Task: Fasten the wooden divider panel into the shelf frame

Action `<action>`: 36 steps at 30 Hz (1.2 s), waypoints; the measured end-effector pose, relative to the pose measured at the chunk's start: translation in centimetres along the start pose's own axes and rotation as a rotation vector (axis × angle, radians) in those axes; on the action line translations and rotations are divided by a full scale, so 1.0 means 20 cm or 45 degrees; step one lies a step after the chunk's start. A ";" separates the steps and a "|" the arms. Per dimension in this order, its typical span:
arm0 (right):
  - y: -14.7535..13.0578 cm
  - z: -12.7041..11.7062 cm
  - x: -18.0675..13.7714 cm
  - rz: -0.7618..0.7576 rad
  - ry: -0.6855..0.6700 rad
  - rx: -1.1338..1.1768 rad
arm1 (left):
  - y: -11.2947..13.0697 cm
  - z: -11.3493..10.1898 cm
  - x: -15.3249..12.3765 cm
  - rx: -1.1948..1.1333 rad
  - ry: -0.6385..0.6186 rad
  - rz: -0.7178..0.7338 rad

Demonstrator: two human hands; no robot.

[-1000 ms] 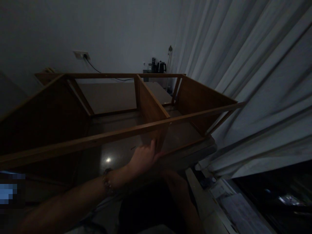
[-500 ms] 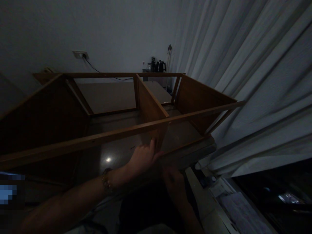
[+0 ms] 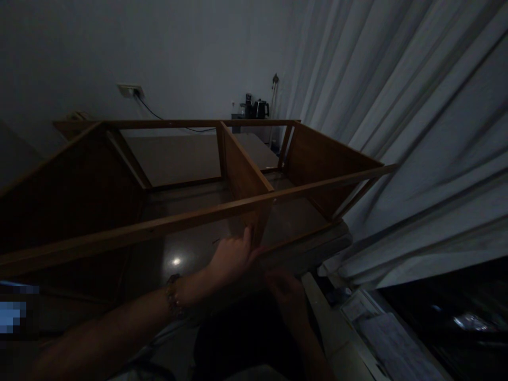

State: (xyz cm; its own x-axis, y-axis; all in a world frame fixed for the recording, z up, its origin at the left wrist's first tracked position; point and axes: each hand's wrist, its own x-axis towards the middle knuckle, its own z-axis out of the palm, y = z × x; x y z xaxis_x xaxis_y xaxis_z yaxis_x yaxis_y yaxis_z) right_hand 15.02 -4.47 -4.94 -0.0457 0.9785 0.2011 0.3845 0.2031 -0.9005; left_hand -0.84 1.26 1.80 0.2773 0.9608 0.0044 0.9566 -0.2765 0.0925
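Note:
A wooden cabinet frame [image 3: 190, 215] lies in front of me, split by a middle divider panel [image 3: 248, 172]. My left hand [image 3: 232, 258], with a beaded bracelet at the wrist, grips the lower front end of the divider. Its thumb presses against the near side, and the fingers pass round the edge, partly hidden. Lower and to the right, my right hand [image 3: 286, 293] is held above my lap with fingers curled together, apart from the wood. Whether anything small is in it is too dark to tell. A small dark sliver [image 3: 216, 241] lies on the shiny panel beneath the frame.
The frame rests on a padded surface [image 3: 317, 243]. White curtains [image 3: 397, 132] hang along the right. A black kettle [image 3: 261, 109] stands at the back, and a corded wall socket [image 3: 130, 91] is behind the frame. Papers [image 3: 391, 338] lie at lower right.
My right hand has shifted slightly, its fingers drawing closer together. The left hand keeps its hold on the divider, and the cabinet frame stays put.

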 end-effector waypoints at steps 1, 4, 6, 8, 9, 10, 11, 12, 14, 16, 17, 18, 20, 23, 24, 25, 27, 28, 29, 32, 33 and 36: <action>0.00 0.00 0.00 0.008 -0.008 0.009 | 0.00 0.00 0.00 0.001 0.003 -0.003; -0.01 -0.01 0.00 0.037 -0.053 0.056 | 0.00 0.01 0.00 -0.010 0.019 0.002; -0.01 -0.01 0.00 0.043 -0.092 0.087 | 0.00 0.01 0.00 -0.005 0.034 0.006; -0.01 -0.01 0.00 0.025 -0.137 0.105 | 0.00 0.02 0.00 0.010 0.044 0.008; -0.01 -0.01 0.00 0.009 -0.156 0.105 | 0.00 0.02 0.00 0.013 0.045 0.011; -0.01 -0.02 0.00 -0.006 -0.172 0.097 | 0.00 0.02 0.00 0.012 0.044 0.014; -0.01 -0.02 0.00 -0.019 -0.186 0.083 | 0.00 0.02 0.00 0.009 0.039 0.015; 0.00 -0.02 0.00 -0.030 -0.192 0.066 | 0.00 0.02 0.00 0.008 0.034 0.011; 0.00 -0.02 0.00 -0.042 -0.193 0.029 | 0.00 0.01 0.00 0.004 0.019 0.002; 0.01 -0.02 0.00 -0.053 -0.184 -0.007 | 0.00 0.01 0.00 -0.002 0.008 -0.003; 0.02 -0.01 0.00 -0.071 -0.178 -0.026 | 0.00 0.01 0.00 -0.006 0.007 -0.003; 0.03 -0.01 0.00 -0.106 -0.182 -0.047 | 0.00 0.01 0.00 -0.007 0.011 0.002; 0.06 0.02 0.00 -0.232 -0.208 -0.098 | 0.00 0.02 0.00 0.006 0.024 0.013; 0.10 0.06 0.01 -0.465 -0.208 -0.213 | -0.01 0.03 0.00 0.030 0.030 0.025; 0.11 0.08 0.01 -0.532 -0.189 -0.268 | -0.01 0.03 0.00 0.037 0.030 0.022; 0.13 0.09 0.01 -0.595 -0.163 -0.322 | -0.01 0.04 0.00 0.041 0.032 0.016; 0.14 0.11 0.02 -0.697 -0.093 -0.419 | -0.01 0.05 0.01 0.042 0.038 0.011; 0.15 0.12 0.01 -0.727 -0.058 -0.454 | -0.01 0.05 0.01 0.038 0.044 0.015; 0.16 0.13 0.01 -0.742 -0.029 -0.480 | -0.01 0.05 0.01 0.036 0.048 0.016; 0.17 0.15 -0.01 -0.725 0.006 -0.527 | -0.02 0.05 0.01 0.037 0.045 0.015; 0.17 0.16 -0.01 -0.718 0.013 -0.537 | -0.02 0.05 0.01 0.036 0.041 0.013; 0.17 0.16 -0.03 -0.706 0.065 -0.575 | -0.01 0.04 0.01 0.007 0.030 0.023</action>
State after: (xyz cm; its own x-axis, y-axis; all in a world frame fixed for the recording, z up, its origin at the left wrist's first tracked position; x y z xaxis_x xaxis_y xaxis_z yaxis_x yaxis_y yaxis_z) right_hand 13.39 -4.25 -9.41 -0.3059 0.7303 0.6108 0.6619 0.6243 -0.4149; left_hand -1.01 1.47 0.96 0.2924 0.9558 0.0292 0.9519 -0.2939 0.0865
